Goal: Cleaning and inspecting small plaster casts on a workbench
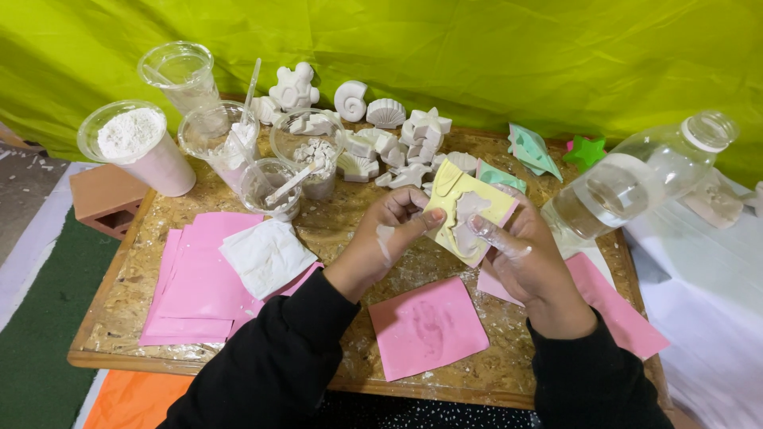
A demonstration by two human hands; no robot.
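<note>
Currently gripping a yellow mould [465,208] from both sides, just above the middle of the chipboard table [111,318]. Left hand [385,238] at the mould's nine o'clock, fingers curled, thumb [413,226] pressed on the yellow rim. Right hand [528,258] at its four o'clock, powder-dusted fingers [497,234] wrapped partly round the lower edge, thumb laid across the face. Pale plaster cast [467,214] seated in the mould's hollow, shape hard to make out.

Directly below, at six o'clock from the hands, one pink paper square [427,326] lying flat with a faint smudged print. Further pink sheets [195,286] stacked at eight o'clock, a crumpled white cloth [266,256] on top of them. Another pink sheet [616,306] at four o'clock, partly under the right wrist.

Ranged along eleven to twelve o'clock: a plastic cup of white powder [135,143], three more clear plastic cups [214,103], a small cup with a stirring stick [274,187], then a cluster of white plaster shell figures [381,131]. At one o'clock, teal moulds [531,149] and a green star mould [586,151]. At two o'clock, a clear plastic bottle [636,183] tilted on its side, neck pointing up and right. Yellow-green cloth backdrop [477,56] behind everything.
</note>
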